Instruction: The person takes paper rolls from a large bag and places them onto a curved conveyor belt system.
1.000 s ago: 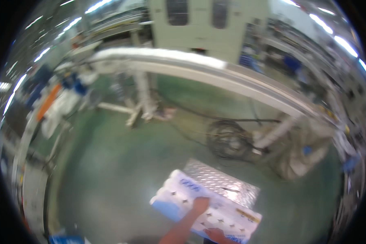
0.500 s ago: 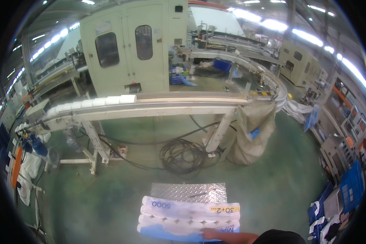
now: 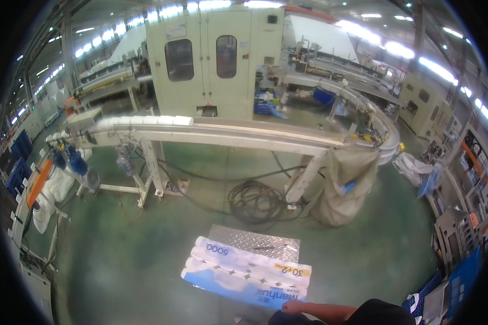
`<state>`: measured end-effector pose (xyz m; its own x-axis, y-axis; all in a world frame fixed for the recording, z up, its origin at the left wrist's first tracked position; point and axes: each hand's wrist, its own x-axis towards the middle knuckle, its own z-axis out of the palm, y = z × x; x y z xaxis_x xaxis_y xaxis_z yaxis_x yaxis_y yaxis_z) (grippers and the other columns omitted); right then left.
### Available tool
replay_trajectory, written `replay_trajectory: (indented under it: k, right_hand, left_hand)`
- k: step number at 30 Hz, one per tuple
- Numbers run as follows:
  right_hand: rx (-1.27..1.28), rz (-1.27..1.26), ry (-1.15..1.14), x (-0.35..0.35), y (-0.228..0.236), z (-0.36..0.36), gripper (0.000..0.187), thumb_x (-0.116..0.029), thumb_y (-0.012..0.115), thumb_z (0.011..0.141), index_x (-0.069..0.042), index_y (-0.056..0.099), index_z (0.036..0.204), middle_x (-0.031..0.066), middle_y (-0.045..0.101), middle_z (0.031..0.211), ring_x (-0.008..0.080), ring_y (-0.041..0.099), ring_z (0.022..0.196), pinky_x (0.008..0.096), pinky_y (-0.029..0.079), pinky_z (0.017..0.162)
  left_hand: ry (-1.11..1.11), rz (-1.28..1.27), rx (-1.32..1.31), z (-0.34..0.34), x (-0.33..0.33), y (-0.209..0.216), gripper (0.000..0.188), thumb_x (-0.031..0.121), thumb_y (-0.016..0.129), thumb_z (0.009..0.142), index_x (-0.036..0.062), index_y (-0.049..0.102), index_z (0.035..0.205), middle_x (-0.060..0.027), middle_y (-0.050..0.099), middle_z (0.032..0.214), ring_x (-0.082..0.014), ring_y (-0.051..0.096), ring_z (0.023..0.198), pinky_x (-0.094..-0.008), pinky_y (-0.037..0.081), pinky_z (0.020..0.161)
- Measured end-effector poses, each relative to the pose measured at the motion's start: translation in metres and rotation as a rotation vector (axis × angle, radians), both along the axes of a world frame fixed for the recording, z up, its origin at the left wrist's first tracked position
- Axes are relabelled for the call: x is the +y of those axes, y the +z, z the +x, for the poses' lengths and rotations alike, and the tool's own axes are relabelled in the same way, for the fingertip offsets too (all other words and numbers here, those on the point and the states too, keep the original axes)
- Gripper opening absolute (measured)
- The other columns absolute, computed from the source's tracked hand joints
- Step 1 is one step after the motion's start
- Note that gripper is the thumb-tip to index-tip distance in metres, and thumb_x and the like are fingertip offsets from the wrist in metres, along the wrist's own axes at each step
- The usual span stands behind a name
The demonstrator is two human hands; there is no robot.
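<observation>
A wide, plastic-wrapped pack of toilet paper rolls (image 3: 249,276), white and blue with print, lies low in the middle of the head view, slightly tilted. Round roll ends show in a row along its middle and at its left end. My right hand (image 3: 294,307) is at the pack's near right corner, its fingers looking curled over the edge of the wrapper. Beneath the pack's far side, a diamond-patterned metal plate (image 3: 282,248) sticks out, with a thin dark object (image 3: 264,248) lying on it. My left hand is out of view.
A conveyor (image 3: 228,132) runs across ahead, carrying a line of white rolls (image 3: 146,121) at its left. Coiled black hoses (image 3: 255,200) lie on the floor beneath it. A beige sack (image 3: 344,187) hangs at its right end. Blue crates (image 3: 428,290) stand at lower right.
My right hand has moved from the top of the pack to its near right corner. The pack now appears tilted, its right end nearer me. The whole view has shifted too.
</observation>
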<state>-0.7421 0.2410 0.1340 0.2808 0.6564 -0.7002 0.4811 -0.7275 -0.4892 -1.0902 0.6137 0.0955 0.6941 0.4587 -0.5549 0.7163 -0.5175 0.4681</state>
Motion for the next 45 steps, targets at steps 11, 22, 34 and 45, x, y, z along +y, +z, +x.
replay_trajectory:
  k: [11, 22, 34, 45]
  right_hand:
    - [-0.115, 0.117, -0.243, -0.182, -0.025, 0.126, 0.035, -0.029, 0.054, 0.098, -0.005, 0.068, 0.118, 0.0193, 0.070, 0.112, 0.0375, 0.067, 0.098, 0.0473, 0.053, 0.085]
    - [-0.074, 0.042, -0.050, -0.227, -0.032, 0.244, 0.032, -0.035, 0.062, 0.091, -0.008, 0.072, 0.103, 0.0170, 0.071, 0.103, 0.0367, 0.066, 0.101, 0.0442, 0.052, 0.090]
    - [-0.393, 0.063, 0.141, 0.073, 0.006, 0.177, 0.064, -0.039, 0.076, 0.081, -0.004, 0.046, 0.125, 0.0205, 0.066, 0.107, 0.0380, 0.069, 0.093, 0.0499, 0.054, 0.078]
    - [-0.462, -0.256, 0.203, 0.120, -0.084, 0.211, 0.036, -0.031, 0.060, 0.086, -0.009, 0.060, 0.115, 0.0189, 0.072, 0.101, 0.0361, 0.069, 0.102, 0.0535, 0.051, 0.086]
  left_hand:
    - [0.260, -0.152, -0.017, 0.176, -0.169, -0.026, 0.044, 0.038, 0.057, 0.095, 0.0020, 0.065, 0.119, -0.0238, 0.068, 0.116, -0.0414, 0.065, 0.107, -0.0482, 0.051, 0.094]
    - [0.452, -0.170, -0.198, 0.250, -0.340, 0.088, 0.037, 0.030, 0.062, 0.093, 0.0042, 0.064, 0.120, -0.0174, 0.069, 0.108, -0.0338, 0.066, 0.102, -0.0451, 0.052, 0.091]
    - [0.120, 0.089, -0.175, 0.327, -0.271, 0.022, 0.042, 0.012, 0.065, 0.081, 0.0060, 0.060, 0.123, -0.0122, 0.057, 0.128, -0.0310, 0.054, 0.121, -0.0430, 0.044, 0.101]
    - [-0.446, 0.290, -0.348, 0.339, -0.206, -0.051, 0.028, 0.017, 0.057, 0.090, 0.0122, 0.068, 0.115, -0.0124, 0.050, 0.141, -0.0275, 0.041, 0.138, -0.0436, 0.029, 0.119]
